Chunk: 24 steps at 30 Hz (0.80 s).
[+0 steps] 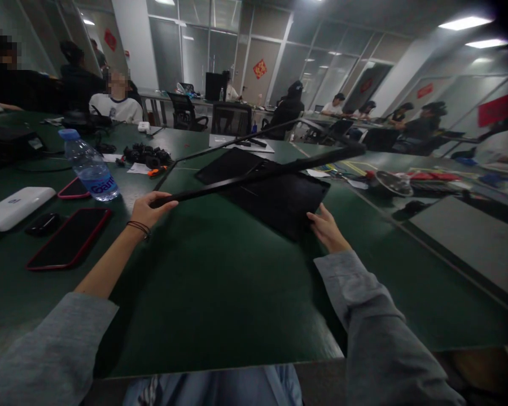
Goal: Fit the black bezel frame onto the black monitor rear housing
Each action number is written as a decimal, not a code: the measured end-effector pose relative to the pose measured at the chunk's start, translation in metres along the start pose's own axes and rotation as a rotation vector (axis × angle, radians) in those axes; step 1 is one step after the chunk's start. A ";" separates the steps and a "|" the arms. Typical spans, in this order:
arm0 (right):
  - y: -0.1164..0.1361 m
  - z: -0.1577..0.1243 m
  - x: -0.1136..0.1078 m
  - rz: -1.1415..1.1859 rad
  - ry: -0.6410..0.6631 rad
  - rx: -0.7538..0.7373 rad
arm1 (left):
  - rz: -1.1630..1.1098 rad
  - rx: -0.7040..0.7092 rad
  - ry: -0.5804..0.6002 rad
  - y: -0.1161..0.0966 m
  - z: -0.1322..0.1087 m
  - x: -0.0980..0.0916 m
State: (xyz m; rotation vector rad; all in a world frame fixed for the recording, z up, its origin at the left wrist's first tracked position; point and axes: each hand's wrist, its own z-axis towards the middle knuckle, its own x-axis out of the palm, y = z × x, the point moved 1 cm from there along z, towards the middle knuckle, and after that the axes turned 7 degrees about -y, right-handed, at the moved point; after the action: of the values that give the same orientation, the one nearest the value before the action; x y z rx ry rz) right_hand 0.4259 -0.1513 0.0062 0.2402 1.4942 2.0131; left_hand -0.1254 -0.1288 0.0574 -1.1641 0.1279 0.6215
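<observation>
Left hand [150, 207] clamped the raised frame [254, 177], right hand [328, 228] pinned the panel [279, 203]; one-cornered lifting could crack the frame.

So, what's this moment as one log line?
left hand: grips thin black frame, raised | right hand: touches corner of flat black panel | panel: on green table | nearby: clear plastic water bottle

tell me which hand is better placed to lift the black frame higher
Left, likely: the left hand grips the raised black frame; the right hand rests on the black panel.
</observation>
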 end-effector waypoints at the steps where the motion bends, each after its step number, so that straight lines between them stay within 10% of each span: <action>1: 0.001 0.000 0.001 0.034 0.034 0.091 | 0.024 0.039 0.008 -0.002 0.000 0.000; 7: 0.014 0.009 -0.014 0.066 -0.078 0.141 | 0.126 0.262 0.030 -0.004 -0.005 0.002; 13: 0.031 0.005 -0.016 0.174 0.166 0.156 | 0.240 0.374 0.079 0.000 -0.008 0.010; 24: 0.000 0.003 0.005 -0.437 -0.133 -0.309 | 0.580 0.314 0.341 0.014 -0.011 0.025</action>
State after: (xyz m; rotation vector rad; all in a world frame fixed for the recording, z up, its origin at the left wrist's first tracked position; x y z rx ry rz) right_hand 0.4234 -0.1456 0.0064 -0.0758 1.0279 1.7966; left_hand -0.1098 -0.1250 0.0316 -0.9130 0.8466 0.8668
